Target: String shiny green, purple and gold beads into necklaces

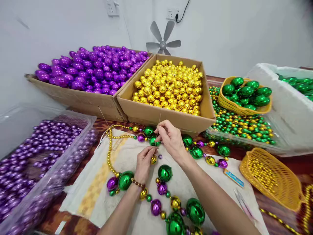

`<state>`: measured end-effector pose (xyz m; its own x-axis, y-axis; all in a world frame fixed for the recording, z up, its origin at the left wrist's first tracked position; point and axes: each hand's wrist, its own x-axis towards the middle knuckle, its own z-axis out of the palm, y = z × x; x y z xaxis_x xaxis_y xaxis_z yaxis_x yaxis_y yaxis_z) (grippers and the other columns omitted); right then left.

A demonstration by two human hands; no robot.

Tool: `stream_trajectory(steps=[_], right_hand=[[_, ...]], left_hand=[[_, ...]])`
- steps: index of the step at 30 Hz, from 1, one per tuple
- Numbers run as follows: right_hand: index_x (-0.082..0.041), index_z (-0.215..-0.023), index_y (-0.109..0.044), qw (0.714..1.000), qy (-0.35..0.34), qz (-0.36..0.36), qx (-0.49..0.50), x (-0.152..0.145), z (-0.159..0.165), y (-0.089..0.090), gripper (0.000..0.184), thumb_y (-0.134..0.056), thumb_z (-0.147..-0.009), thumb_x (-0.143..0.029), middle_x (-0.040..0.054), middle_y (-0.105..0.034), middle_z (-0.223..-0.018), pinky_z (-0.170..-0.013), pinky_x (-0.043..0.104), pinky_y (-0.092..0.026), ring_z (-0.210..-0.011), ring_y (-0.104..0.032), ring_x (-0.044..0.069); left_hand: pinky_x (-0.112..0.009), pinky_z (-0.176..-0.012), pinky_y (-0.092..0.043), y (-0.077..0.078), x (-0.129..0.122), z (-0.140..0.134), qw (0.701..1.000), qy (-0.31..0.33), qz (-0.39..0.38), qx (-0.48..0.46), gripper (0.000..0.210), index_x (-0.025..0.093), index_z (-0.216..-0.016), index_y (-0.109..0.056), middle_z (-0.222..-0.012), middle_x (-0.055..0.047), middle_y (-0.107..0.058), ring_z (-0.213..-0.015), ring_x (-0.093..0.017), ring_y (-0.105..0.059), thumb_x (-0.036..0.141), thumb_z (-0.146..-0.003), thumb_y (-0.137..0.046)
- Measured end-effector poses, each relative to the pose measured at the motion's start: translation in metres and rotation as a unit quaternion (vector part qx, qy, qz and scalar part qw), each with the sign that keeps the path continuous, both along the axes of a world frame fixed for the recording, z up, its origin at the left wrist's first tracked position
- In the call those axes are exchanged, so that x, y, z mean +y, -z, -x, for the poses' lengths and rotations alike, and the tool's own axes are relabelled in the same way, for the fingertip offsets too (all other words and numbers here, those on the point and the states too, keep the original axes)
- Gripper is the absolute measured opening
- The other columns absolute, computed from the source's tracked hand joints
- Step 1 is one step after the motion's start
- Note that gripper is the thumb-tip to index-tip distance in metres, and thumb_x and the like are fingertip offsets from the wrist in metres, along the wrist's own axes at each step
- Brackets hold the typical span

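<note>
My right hand (pixel 170 138) pinches a thin needle (pixel 159 118) that points upward over the cloth. Just left of it, my left hand (pixel 144 160) has its fingertips pressed together; what they grip is hidden. A gold bead (pixel 153 159) shows beside those fingertips, and a small loose purple bead (pixel 160 156) lies to its right. Behind the hands runs a bead strand with a green ball (pixel 148 131), a purple bead (pixel 141 138) and small gold beads (pixel 109 153). Nearer to me, larger green balls (pixel 195 211) and purple balls (pixel 156 207) lie strung on the white cloth (pixel 97 182).
Cardboard boxes of purple balls (pixel 97 70) and gold balls (pixel 171 86) stand behind. A clear bin of purple beads (pixel 49 156) is at left. At right are a yellow basket (pixel 288 195), a green-ball basket (pixel 246 111), scissors (pixel 243 204) and a blue-and-orange blade pack (pixel 234 178).
</note>
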<state>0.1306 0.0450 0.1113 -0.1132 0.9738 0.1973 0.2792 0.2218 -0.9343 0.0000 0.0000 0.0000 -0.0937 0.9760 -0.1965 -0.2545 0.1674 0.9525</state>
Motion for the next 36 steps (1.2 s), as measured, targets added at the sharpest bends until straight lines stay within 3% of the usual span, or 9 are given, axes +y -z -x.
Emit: stream_trajectory(steps=[4,7,14,18,22,24,27,30,36], right_hand=[[-0.023,-0.093,-0.049,0.999,0.027,-0.029,0.03,-0.01,-0.006,-0.006,0.014,-0.04,-0.099,-0.033,-0.0039,-0.062,-0.079,-0.055,0.018,-0.042,-0.055,-0.061,0.008],[-0.024,-0.095,-0.05,0.997,0.034,-0.043,-0.058,-0.022,-0.025,-0.005,0.011,-0.042,-0.098,-0.03,-0.0035,-0.062,-0.078,-0.059,0.02,-0.041,-0.058,-0.058,0.009],[-0.022,-0.086,-0.056,0.914,-0.017,0.06,-0.401,-0.066,-0.083,0.047,0.011,-0.047,-0.091,-0.02,-0.0019,-0.067,-0.072,-0.054,0.023,-0.025,-0.063,-0.06,0.014],[-0.021,-0.082,-0.058,0.904,-0.011,0.082,-0.42,-0.082,-0.095,0.073,0.011,-0.05,-0.087,-0.016,0.0003,-0.069,-0.072,-0.054,0.025,-0.02,-0.065,-0.062,0.016],[-0.022,-0.088,-0.057,0.909,0.017,0.074,-0.409,-0.077,-0.096,0.066,0.012,-0.046,-0.091,-0.02,-0.0006,-0.07,-0.08,-0.055,0.025,-0.022,-0.068,-0.061,0.016],[-0.024,-0.091,-0.056,0.914,0.026,0.066,-0.399,-0.071,-0.095,0.057,0.012,-0.043,-0.093,-0.023,-0.0017,-0.069,-0.079,-0.056,0.024,-0.023,-0.067,-0.06,0.015],[-0.024,-0.089,-0.055,0.92,0.02,0.06,-0.387,-0.066,-0.09,0.051,0.012,-0.044,-0.093,-0.023,-0.0031,-0.068,-0.076,-0.055,0.024,-0.024,-0.065,-0.058,0.014],[-0.023,-0.086,-0.056,0.924,0.013,0.059,-0.379,-0.068,-0.086,0.057,0.011,-0.046,-0.091,-0.02,-0.0034,-0.068,-0.077,-0.056,0.024,-0.025,-0.067,-0.059,0.014],[-0.023,-0.086,-0.056,0.932,0.015,0.062,-0.356,-0.076,-0.088,0.063,0.013,-0.045,-0.091,-0.02,-0.0025,-0.068,-0.078,-0.058,0.024,-0.028,-0.068,-0.06,0.015]], left_hand=[[-0.023,-0.072,-0.043,-0.001,0.001,0.003,1.0,-0.021,0.004,-0.01,0.024,0.015,-0.089,-0.073,-0.085,-0.005,-0.07,-0.079,-0.014,-0.058,0.035,-0.077,-0.07],[-0.023,-0.064,-0.044,-0.001,0.003,0.003,0.999,-0.043,0.006,-0.029,0.027,0.015,-0.092,-0.07,-0.082,-0.005,-0.068,-0.073,-0.013,-0.059,0.039,-0.079,-0.067],[-0.024,-0.068,-0.045,0.003,0.008,-0.002,0.994,-0.106,-0.029,-0.002,0.025,0.017,-0.092,-0.066,-0.078,-0.001,-0.063,-0.071,-0.011,-0.057,0.04,-0.082,-0.062],[-0.028,-0.087,-0.043,-0.004,0.004,0.002,0.992,-0.094,-0.051,0.066,0.021,0.017,-0.095,-0.068,-0.097,-0.005,-0.067,-0.092,-0.016,-0.059,0.033,-0.08,-0.065],[-0.033,-0.093,-0.04,-0.018,-0.004,0.01,0.978,-0.063,-0.093,0.175,0.021,0.02,-0.102,-0.066,-0.107,-0.005,-0.066,-0.102,-0.02,-0.057,0.029,-0.086,-0.058],[-0.036,-0.092,-0.04,-0.023,-0.008,0.013,0.941,-0.019,-0.13,0.312,0.019,0.021,-0.102,-0.065,-0.104,-0.005,-0.065,-0.1,-0.022,-0.055,0.027,-0.089,-0.052],[-0.04,-0.086,-0.038,-0.027,-0.013,0.015,0.832,0.089,-0.148,0.528,0.02,0.022,-0.102,-0.065,-0.095,-0.006,-0.062,-0.095,-0.025,-0.05,0.02,-0.088,-0.05],[-0.04,-0.078,-0.035,-0.027,-0.014,0.013,0.737,0.16,-0.131,0.643,0.028,0.023,-0.108,-0.062,-0.098,-0.008,-0.059,-0.094,-0.028,-0.046,0.014,-0.084,-0.051],[-0.038,-0.074,-0.031,-0.023,-0.007,0.006,0.688,0.19,-0.107,0.692,0.017,0.022,-0.096,-0.061,-0.097,-0.008,-0.057,-0.094,-0.027,-0.044,0.015,-0.086,-0.05]])
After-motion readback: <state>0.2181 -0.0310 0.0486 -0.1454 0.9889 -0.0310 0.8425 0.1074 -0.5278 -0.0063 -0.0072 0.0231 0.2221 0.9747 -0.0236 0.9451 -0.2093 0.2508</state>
